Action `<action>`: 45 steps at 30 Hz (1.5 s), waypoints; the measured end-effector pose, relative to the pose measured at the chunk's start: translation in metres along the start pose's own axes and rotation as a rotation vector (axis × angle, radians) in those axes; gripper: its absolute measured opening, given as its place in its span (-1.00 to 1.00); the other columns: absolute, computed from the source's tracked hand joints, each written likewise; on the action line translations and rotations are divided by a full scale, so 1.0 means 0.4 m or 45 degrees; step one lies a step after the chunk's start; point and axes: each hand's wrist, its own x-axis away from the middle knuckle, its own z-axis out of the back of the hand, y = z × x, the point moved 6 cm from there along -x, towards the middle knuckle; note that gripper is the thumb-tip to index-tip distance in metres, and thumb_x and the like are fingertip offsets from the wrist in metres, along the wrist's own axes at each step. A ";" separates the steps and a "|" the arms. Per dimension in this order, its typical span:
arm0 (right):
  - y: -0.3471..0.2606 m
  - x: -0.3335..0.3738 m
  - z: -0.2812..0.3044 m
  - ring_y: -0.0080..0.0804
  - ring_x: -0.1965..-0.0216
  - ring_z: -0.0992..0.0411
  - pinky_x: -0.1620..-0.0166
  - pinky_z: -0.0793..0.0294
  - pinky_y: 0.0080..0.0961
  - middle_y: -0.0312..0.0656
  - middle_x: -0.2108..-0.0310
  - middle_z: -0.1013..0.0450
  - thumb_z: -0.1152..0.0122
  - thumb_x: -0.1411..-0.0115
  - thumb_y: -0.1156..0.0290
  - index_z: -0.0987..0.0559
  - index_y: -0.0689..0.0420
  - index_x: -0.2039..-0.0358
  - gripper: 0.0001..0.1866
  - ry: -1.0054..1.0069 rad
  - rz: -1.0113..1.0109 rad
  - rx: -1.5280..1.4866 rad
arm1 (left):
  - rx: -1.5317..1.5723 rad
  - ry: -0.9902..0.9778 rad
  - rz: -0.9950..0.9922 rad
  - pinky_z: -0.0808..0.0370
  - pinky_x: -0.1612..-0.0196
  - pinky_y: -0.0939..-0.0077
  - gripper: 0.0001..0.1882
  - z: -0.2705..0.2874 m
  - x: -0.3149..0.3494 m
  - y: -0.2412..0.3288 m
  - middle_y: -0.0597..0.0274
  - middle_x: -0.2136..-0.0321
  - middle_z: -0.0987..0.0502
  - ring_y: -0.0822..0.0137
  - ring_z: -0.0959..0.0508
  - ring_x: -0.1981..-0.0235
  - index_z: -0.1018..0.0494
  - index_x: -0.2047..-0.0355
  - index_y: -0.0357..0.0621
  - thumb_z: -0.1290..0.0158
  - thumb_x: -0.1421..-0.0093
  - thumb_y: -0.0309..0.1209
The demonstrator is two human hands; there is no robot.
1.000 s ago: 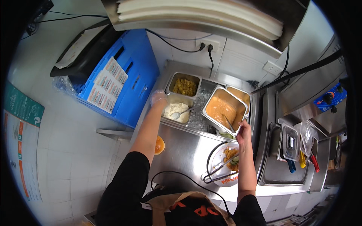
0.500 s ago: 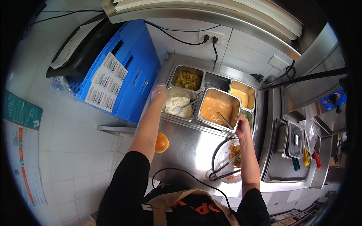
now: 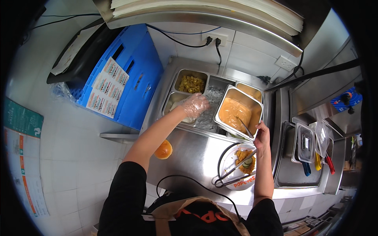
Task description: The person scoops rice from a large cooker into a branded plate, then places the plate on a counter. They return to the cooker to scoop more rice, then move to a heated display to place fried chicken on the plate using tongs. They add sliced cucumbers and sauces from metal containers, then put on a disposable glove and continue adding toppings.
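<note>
My right hand, bare, grips the near right corner of a steel pan of orange sauce. A spoon leans in that sauce. The pan sits tilted above the right-hand pans, out of its slot, and an ice-filled well shows beside it. My left hand, in a clear plastic glove, hovers over the right side of a pan of white sauce, fingers stretched out and nothing seen in them. The glove hides most of the white sauce. Behind it is a pan of pickle slices.
On the steel counter lie a bun and a round white plate with breaded food, pickles and tongs. A blue crate stands left. A tray with lidded containers and coloured handles is right. A shelf overhangs the back.
The orange sauce pan has moved right in my right hand, uncovering the ice well. My left hand has swung right from the far left edge to over the white sauce.
</note>
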 end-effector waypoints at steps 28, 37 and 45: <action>0.158 -0.155 -0.080 -0.44 0.38 -0.38 0.26 -0.43 -0.52 -0.34 0.42 -0.37 -0.01 0.19 0.57 -0.41 0.08 0.34 -0.71 -0.184 -0.292 0.038 | -0.477 -0.549 -0.126 0.16 -0.25 -0.12 -0.44 -0.083 0.038 -0.047 0.23 0.04 -0.38 0.20 -0.22 -0.09 -0.55 0.19 0.09 -0.05 0.11 0.13; 0.179 -0.177 -0.088 -0.50 0.48 -0.35 0.36 -0.43 -0.55 -0.39 0.53 -0.31 -0.02 0.16 0.58 -0.36 0.03 0.43 -0.77 -0.151 -0.272 -0.009 | 0.104 -0.498 0.019 0.09 -0.22 -0.10 -0.68 0.017 0.115 -0.007 0.21 0.20 -0.39 0.18 -0.26 -0.03 -0.59 0.28 0.26 -0.09 0.04 -0.02; 0.186 -0.148 -0.119 -0.64 0.78 -0.20 0.71 -0.26 -0.71 -0.42 0.71 -0.24 -0.05 0.08 0.61 -0.34 0.05 0.51 -0.84 -0.218 -0.327 0.211 | 0.349 -0.212 0.072 0.02 -0.20 0.05 -0.76 0.089 0.191 -0.023 0.36 0.36 -0.37 0.23 -0.34 0.11 -0.59 0.32 0.33 -0.12 0.06 -0.17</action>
